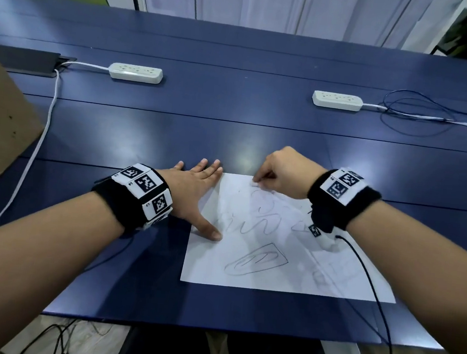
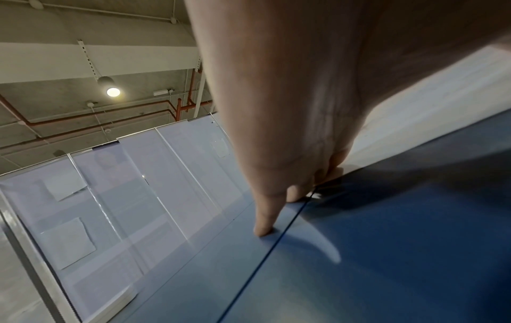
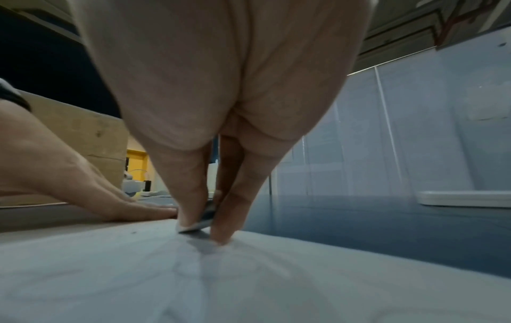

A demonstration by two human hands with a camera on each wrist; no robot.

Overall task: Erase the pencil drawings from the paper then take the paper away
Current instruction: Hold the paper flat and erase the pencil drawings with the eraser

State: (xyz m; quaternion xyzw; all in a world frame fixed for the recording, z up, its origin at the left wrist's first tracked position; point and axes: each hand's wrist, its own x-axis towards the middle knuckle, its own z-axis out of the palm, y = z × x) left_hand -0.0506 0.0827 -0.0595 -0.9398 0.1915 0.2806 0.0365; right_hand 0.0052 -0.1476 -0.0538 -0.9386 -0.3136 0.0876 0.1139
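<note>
A white sheet of paper lies flat on the blue table, close to the near edge and a bit to the right of the middle. Its long side runs left to right, and its short sides run from near to far. The far edge looks shorter than the near edge in the head view.

Pencil drawings cover the paper. There are wavy lines in the middle and a long leaf shape lower down, which points up toward the far right. Some faint marks show near the right side.

The left hand is spread wide and flat, with straight fingers. It presses on the left edge of the paper. The thumb lies on the paper, and the other fingers reach past the far left corner onto the table.

The right hand is at the far edge of the paper, with its fingers curled in. It pinches a small eraser between the thumb and the fingers. The eraser is flat and tilted, and its low end touches the paper.

Two white power strips lie far back on the table, well apart, both long from left to right. A brown cardboard box sits at the left edge. Thin cables loop at the far right.
</note>
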